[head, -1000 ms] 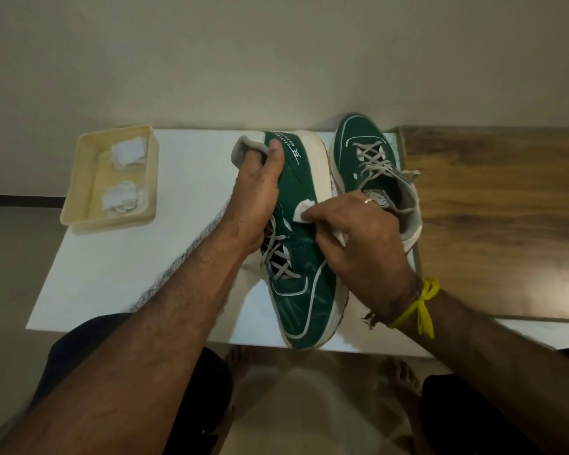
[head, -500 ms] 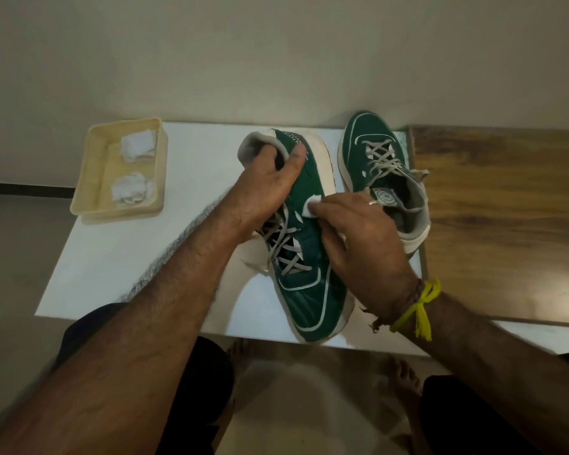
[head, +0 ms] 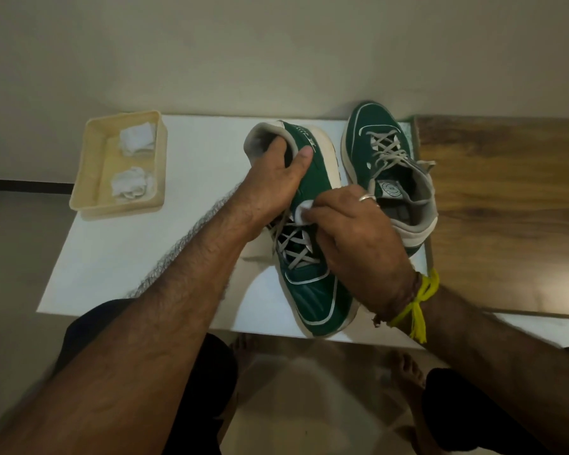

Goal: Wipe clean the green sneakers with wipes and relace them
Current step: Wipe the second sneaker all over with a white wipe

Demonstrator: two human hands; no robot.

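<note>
Gripping the heel collar, the left hand (head: 273, 182) steadies the near sneaker (head: 312, 290). Right hand (head: 352, 231) pinches a wipe (head: 301, 214) against its green side.

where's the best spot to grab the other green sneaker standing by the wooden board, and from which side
Probably by the grey padded collar of the upright green lace-up sneaker, coming from above at the heel end. Its opening faces up and nearest the person, so fingers can hook inside with the thumb outside. The right hand, pinching a white wipe, is closest.
</note>
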